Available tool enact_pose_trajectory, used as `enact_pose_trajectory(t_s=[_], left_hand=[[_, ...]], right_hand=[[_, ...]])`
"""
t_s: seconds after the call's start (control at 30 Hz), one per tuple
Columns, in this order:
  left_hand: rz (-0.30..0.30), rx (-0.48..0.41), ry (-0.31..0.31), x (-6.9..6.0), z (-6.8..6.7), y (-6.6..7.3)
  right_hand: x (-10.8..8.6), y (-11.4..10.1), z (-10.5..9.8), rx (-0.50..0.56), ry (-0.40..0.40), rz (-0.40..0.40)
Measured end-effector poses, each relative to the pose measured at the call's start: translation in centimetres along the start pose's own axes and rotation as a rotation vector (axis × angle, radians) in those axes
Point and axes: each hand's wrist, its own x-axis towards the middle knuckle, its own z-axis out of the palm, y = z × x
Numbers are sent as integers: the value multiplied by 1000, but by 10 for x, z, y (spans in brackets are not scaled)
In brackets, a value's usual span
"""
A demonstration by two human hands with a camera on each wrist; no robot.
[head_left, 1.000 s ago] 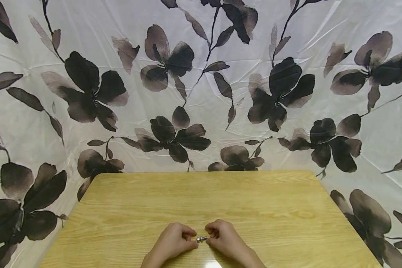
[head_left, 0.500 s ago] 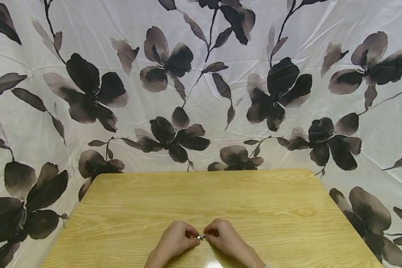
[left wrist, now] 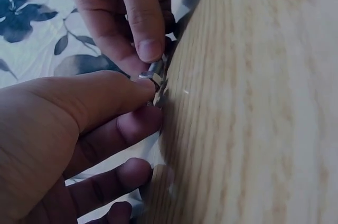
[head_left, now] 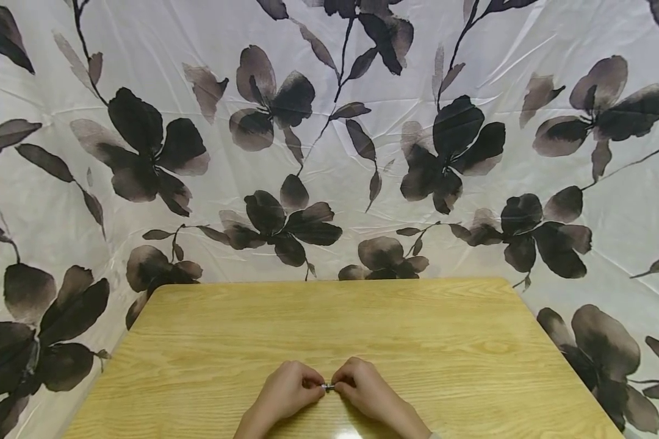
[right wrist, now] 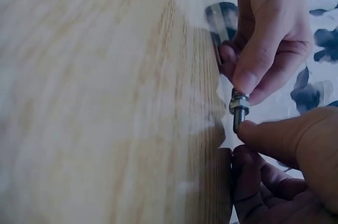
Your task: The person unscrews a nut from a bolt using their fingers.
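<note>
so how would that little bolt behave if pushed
The bolt looks metal, so probably stiff and heavy for its size. Being slim and round, it may roll, though the flat-sided nut could check that.

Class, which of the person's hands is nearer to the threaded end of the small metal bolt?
Right. The right hand has its thumb at the threaded end of the bolt; the left hand pinches the opposite end, beyond the hex nut.
</note>
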Motion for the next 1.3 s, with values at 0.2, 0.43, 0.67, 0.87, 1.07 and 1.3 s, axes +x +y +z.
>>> enact_pose_trajectory(t_s=[0.2, 0.43, 0.67, 0.87, 1.07, 1.3], left_hand=[[8, -47, 3, 3, -3, -4], [30, -99, 56, 4, -2, -3], [22, -196, 154, 12, -12, 14], [5, -235, 252, 18, -25, 38], [26, -232, 321, 22, -42, 64], [113, -203, 412, 22, -51, 77]], right_hand=[[1, 2, 0, 39, -1, -4], [1, 6, -1, 253, 7, 42], [8, -5, -22, 361, 78, 20], [13, -23, -46, 391, 127, -6], [16, -42, -64, 437, 196, -36], [18, -52, -73, 493, 218, -72]])
